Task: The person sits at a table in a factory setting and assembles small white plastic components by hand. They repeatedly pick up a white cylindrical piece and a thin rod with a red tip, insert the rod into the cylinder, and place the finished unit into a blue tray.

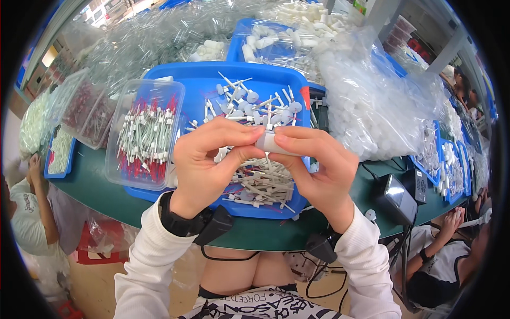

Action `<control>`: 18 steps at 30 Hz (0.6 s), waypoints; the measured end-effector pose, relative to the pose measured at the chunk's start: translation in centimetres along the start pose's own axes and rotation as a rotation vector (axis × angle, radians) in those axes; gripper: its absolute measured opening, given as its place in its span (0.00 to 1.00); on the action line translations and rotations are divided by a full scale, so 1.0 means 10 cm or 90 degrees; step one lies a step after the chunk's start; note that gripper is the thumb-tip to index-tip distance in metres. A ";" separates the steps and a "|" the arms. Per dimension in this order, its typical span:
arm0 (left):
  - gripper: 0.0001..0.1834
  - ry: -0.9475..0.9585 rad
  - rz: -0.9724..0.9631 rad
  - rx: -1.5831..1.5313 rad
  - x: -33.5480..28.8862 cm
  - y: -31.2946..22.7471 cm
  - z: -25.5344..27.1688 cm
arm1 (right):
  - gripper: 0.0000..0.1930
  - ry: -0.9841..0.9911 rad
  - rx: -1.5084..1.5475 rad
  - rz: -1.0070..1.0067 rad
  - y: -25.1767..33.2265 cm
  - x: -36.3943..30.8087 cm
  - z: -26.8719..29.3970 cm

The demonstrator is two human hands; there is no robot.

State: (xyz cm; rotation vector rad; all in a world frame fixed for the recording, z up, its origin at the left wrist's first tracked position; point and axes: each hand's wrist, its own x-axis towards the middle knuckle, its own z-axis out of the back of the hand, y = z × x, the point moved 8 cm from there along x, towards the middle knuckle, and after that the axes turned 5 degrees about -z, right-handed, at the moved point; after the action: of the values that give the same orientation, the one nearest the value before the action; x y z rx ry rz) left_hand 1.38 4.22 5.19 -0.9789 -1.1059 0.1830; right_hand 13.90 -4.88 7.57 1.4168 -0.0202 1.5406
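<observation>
Above the blue tray [186, 73], both hands meet at a short white plastic cylinder [280, 147]. My left hand [208, 157] is closed, its thumb and fingertips pinching the cylinder's left end, where a greyish round piece shows. My right hand [325, 162] closes on the other end with thumb and index finger. A small white stem-like part [269, 118] shows just above the fingertips; whether it joins the cylinder I cannot tell. In the tray lie loose white stems with grey discs [249, 97] at the back, and a pile of thin white stick parts [265, 183] beneath my hands.
At the tray's left stands a clear plastic box [114, 167] of white and red wired parts. Large clear bags [361, 106] of white pieces lie behind and right. A black device [398, 199] with cables sits at the right table edge. Other people work at both sides.
</observation>
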 end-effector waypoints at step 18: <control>0.27 -0.059 0.080 -0.075 0.17 -0.12 -0.16 | 0.21 -0.003 0.781 -0.440 -0.74 0.09 0.38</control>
State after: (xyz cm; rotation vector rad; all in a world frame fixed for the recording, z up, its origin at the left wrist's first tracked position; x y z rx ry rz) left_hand 3.06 3.55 7.07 -1.1564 -1.1504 0.2688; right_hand 21.70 -2.89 5.20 1.9921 1.4633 0.8963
